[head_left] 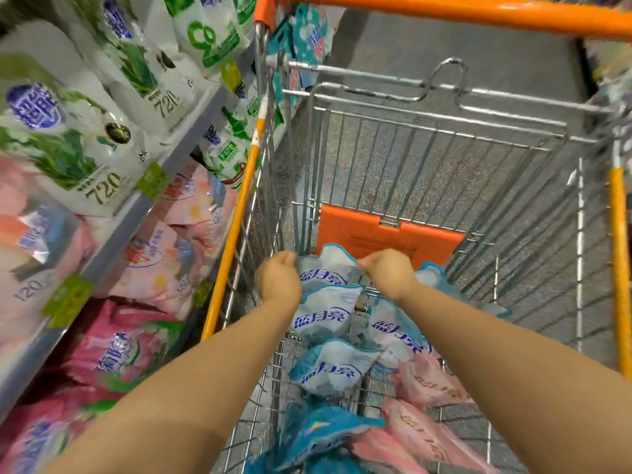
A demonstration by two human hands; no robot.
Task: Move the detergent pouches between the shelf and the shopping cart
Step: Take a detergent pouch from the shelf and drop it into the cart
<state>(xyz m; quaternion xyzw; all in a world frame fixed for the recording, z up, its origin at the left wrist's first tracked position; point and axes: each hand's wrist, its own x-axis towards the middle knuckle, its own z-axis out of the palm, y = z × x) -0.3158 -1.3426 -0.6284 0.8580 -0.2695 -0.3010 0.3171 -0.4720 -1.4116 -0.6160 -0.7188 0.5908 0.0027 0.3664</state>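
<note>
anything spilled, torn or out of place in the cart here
Nothing stands out. The blue pouches and pink pouches lie in a loose overlapping heap in the shopping cart, no leak or tear visible. The right hand pinches the top edge of the far pouch; the left hand is at its other corner.

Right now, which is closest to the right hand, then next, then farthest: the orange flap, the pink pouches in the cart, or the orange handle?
1. Orange flap, just beyond the right hand.
2. Pink pouches, on the cart floor, toward the person.
3. Orange handle, at the cart's far end.
</note>
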